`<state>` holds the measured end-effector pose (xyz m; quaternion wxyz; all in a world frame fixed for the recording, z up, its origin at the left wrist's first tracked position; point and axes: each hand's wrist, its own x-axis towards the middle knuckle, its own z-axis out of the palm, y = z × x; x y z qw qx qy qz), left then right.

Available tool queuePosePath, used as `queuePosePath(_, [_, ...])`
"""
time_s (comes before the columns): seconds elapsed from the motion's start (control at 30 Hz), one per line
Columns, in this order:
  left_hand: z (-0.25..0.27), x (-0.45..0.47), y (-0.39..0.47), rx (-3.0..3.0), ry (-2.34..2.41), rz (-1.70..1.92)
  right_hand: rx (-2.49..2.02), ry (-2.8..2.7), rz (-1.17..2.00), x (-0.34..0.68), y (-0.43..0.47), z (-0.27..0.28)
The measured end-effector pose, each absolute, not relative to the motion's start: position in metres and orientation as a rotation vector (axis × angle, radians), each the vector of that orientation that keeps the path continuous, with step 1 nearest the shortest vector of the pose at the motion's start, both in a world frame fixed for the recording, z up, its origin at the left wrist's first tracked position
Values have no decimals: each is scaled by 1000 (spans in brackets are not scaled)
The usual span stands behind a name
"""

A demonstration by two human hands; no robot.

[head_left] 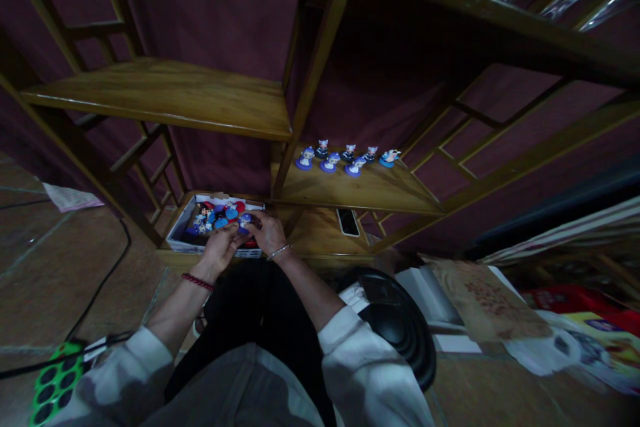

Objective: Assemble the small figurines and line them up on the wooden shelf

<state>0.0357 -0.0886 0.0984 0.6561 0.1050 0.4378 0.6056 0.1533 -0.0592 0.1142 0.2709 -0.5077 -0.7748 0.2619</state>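
Purple figurine (245, 221) is sitting between the two hands, over the right half of the open box (179, 240). Left hand (223, 244) and right hand (269, 233) are coming together on it, fingers pinching from opposite sides; finger overlap is hiding its lower detail. Judging by build, the piece is probably weighing little and behaving as stiff, smooth plastic. Any thin projections are likely forming the weak points, so the base and lower body are offering the surest hold. Box walls are standing close below the knuckles. A shelf board (165, 93) is overhanging the box, and an upright post (289, 170) is rising behind its right end. Right of and above the box, a display shelf (400, 193) is carrying seven figurines (330, 162). Working room is opening above the box's near wall.
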Motion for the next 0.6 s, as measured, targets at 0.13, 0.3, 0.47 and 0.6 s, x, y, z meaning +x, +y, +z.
queuePosePath(0.13, [101, 35, -89, 233, 999, 1361, -1382, -2082, 700, 153, -59, 113])
queuePosePath(0.3, [100, 36, -90, 219, 1013, 1369, -1366, -2064, 729, 153, -61, 114])
queuePosePath(0.47, [104, 38, -93, 220, 1014, 1382, -1315, -2046, 737, 154, -64, 112])
queuePosePath(0.6, [108, 40, -94, 174, 1058, 1418, -1275, -2048, 743, 154, -67, 108])
